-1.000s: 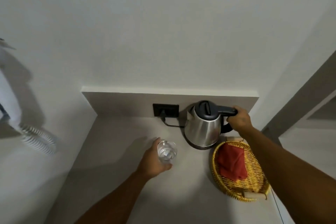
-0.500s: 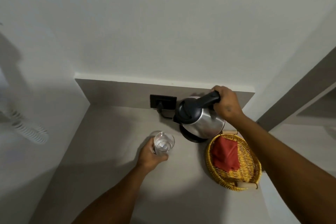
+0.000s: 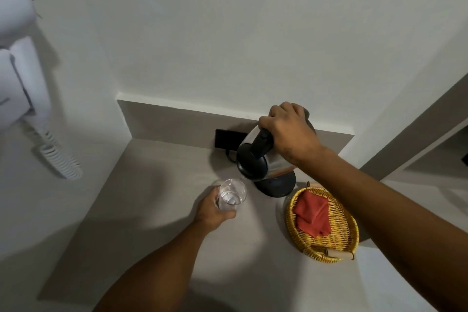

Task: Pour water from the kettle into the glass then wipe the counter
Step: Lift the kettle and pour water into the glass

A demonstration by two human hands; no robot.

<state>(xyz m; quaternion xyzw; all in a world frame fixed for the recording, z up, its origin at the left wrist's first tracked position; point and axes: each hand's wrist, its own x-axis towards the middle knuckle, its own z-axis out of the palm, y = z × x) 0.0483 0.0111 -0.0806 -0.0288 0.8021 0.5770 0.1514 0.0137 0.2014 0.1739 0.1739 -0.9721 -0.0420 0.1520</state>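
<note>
Your right hand (image 3: 288, 134), right of centre in the frame, has its fingers wrapped tight round the black handle of the kettle (image 3: 263, 159), which is lifted off its base (image 3: 276, 185) and tipped steeply, spout down toward the glass (image 3: 232, 194), so the water should fall inside the rim, not on the counter (image 3: 157, 197). Your left hand (image 3: 215, 210), just below centre, curls its fingers round the glass's lower side, likely to steady it under the spout. The glass is clear, upright, with a little water at the bottom. The kettle is shiny steel with a dark lid. The red cloth (image 3: 312, 213) waits in the basket (image 3: 352, 230) at lower right, for wiping.
</note>
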